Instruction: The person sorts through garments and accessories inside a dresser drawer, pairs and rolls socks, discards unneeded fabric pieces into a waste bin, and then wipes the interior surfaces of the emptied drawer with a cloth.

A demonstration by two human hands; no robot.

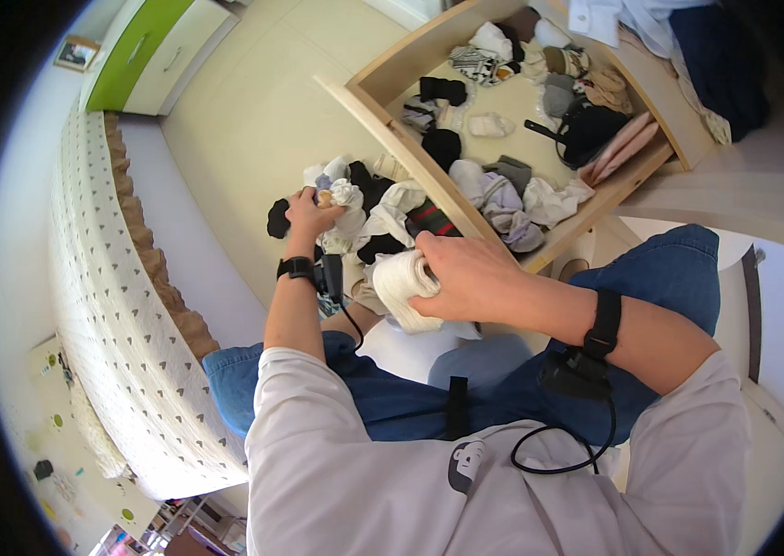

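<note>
My right hand (471,274) grips a rolled-up white ribbed sock (402,288) above my lap. Over a heap of loose socks on the floor, my left hand (314,214) reaches down with thumb and fingers parted around small pale and beige socks (324,198). Whether it grips one is hidden. The heap mixes white socks (392,208), black socks (367,186) and a dark piece with red and green stripes (431,219). A round black sock bundle (278,219) lies left of that hand.
Beyond the heap, a pulled-out wooden drawer (426,187) holds several folded socks and a black bag-like item (590,132). Clothes (718,69) hang at upper right. A bed with a heart-patterned cover (121,313) runs along the left, near a green-and-white cabinet (148,59).
</note>
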